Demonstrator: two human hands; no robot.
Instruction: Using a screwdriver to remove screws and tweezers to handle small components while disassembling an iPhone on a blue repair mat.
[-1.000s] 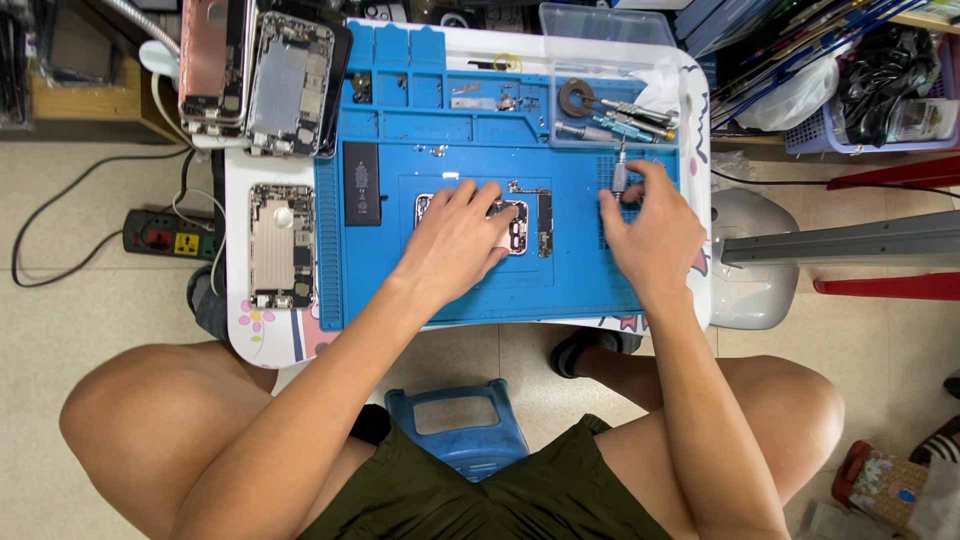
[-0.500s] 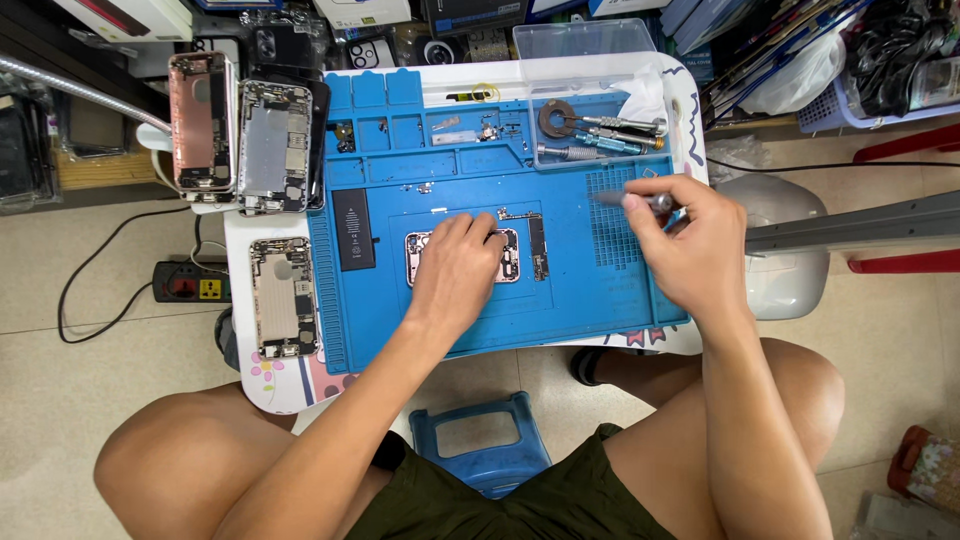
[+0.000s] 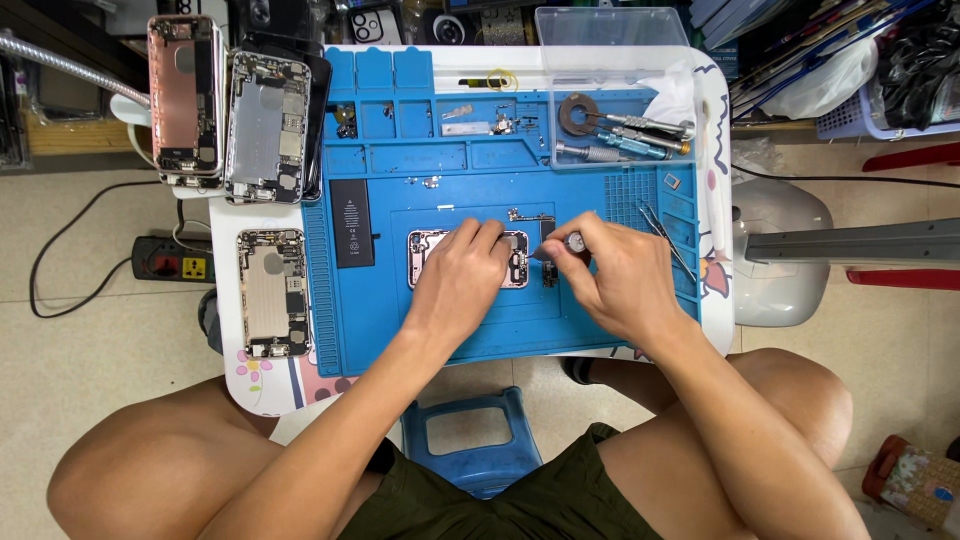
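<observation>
An opened phone chassis (image 3: 425,256) lies in the middle of a blue repair mat (image 3: 430,330). My left hand (image 3: 460,285) rests flat on it and covers most of it. Just to the right, my right hand (image 3: 615,280) is closed on a small screwdriver (image 3: 568,243), its tip pointing at the chassis's right end beside a small dark part (image 3: 549,272). A black battery (image 3: 351,222) lies on the mat to the left of the chassis.
Three stripped phone shells (image 3: 272,290) (image 3: 268,128) (image 3: 185,98) lie left of the mat on the small white table (image 3: 715,200). Screwdrivers (image 3: 625,140), a tape roll (image 3: 578,113) and tweezers (image 3: 665,240) sit at the mat's right. A power strip (image 3: 172,266) lies on the floor.
My right hand moved from the mat's right side to the chassis, bringing the screwdriver with it. My left hand stayed on the chassis.
</observation>
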